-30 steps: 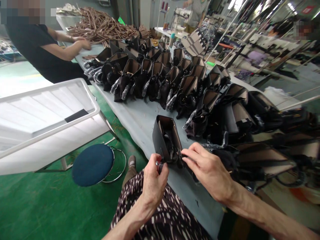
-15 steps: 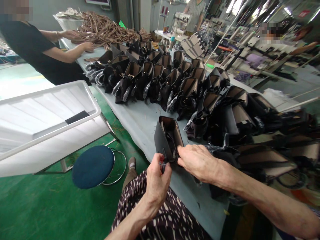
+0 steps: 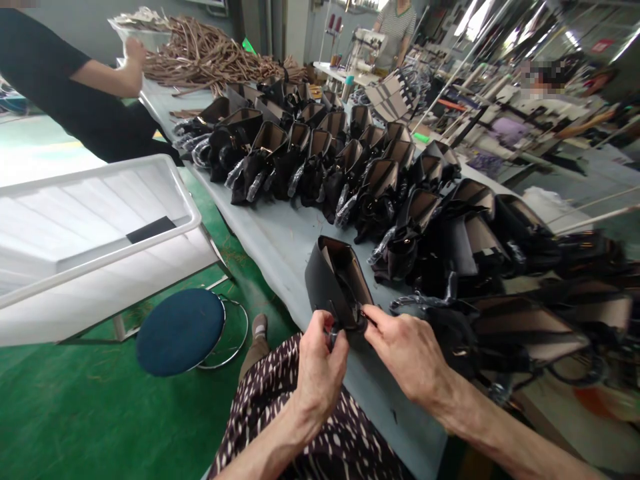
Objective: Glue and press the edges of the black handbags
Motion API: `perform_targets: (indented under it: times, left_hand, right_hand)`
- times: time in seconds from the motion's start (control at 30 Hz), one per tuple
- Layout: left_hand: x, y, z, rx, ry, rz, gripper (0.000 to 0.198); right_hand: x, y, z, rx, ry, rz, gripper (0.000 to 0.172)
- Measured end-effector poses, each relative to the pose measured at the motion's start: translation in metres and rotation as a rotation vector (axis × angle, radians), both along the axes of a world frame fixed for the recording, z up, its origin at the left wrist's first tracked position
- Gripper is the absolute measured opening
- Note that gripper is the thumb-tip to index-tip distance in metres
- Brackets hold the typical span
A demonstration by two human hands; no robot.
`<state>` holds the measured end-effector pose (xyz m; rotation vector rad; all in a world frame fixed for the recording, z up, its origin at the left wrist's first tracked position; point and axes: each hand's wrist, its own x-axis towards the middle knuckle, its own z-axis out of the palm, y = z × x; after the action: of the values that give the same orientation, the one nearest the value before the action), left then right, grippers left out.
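Observation:
A dark handbag (image 3: 324, 277) with a tan lining stands open at the near edge of the pale table (image 3: 273, 233). At its near lower side, my left hand (image 3: 323, 363) is closed, thumb against fingers, around something small and dark that I cannot make out. My right hand (image 3: 407, 347) pinches the bag's near right corner, close to the rim. Rows of similar black bags (image 3: 380, 177) with plastic-wrapped handles sit behind it and to the right.
At left are a white bin (image 3: 100, 253) holding a dark flat piece, and a blue round stool (image 3: 181, 332). A person in dark clothing (image 3: 45, 80) stands at the far left, near a heap of brown straps (image 3: 215, 57). Sewing machines (image 3: 365, 50) stand behind.
The bag's near end and my right hand have shifted slightly down and right. The person at far left has drawn their hands back from the straps.

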<state>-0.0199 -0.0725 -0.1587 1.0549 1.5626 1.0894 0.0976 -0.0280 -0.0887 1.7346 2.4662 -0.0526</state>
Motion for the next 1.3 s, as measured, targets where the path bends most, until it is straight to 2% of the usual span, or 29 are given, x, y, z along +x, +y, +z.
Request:
perform_targets:
  times: [0.17,0.27,0.4,0.47,0.6,0.73,0.8,0.93,1.2,1.3]
  left_hand:
    - [-0.001,-0.001,0.003,0.010,0.037,-0.011,0.007]
    - [-0.004,0.000,0.005,0.012,0.096,0.004,0.012]
    - [-0.005,0.003,0.007,0.005,0.118,-0.022,0.015]
    - [-0.004,0.005,0.006,0.007,0.102,-0.028,0.015]
    - [-0.002,0.010,0.007,0.009,0.033,-0.015,0.014]
    - [-0.002,0.014,0.009,-0.012,-0.035,-0.026,0.013]
    - [-0.003,0.015,0.010,-0.016,-0.064,-0.040,0.013]
    - [-0.003,0.016,0.011,-0.012,-0.123,-0.064,0.013]
    - [-0.007,0.013,0.008,0.013,-0.286,-0.126,0.015]
    - [-0.010,0.017,0.009,-0.039,-0.401,-0.124,0.013]
  right_hand:
    - [0.014,-0.015,-0.019,0.405,0.299,0.262,0.027]
    - [0.020,-0.016,-0.018,0.495,0.402,0.361,0.026]
    - [0.026,-0.018,-0.017,0.543,0.443,0.434,0.044]
    - [0.028,-0.020,-0.020,0.542,0.493,0.423,0.045]
    - [0.031,-0.026,-0.031,0.491,0.622,0.332,0.032]
    - [0.026,-0.032,-0.040,0.385,0.694,0.338,0.024]
    - [0.023,-0.033,-0.040,0.318,0.750,0.323,0.025]
    - [0.021,-0.031,-0.035,0.164,0.845,0.201,0.026]
    - [0.027,-0.029,-0.029,0.101,0.709,0.298,0.036]
    - [0.030,-0.029,-0.030,0.105,0.667,0.302,0.029]
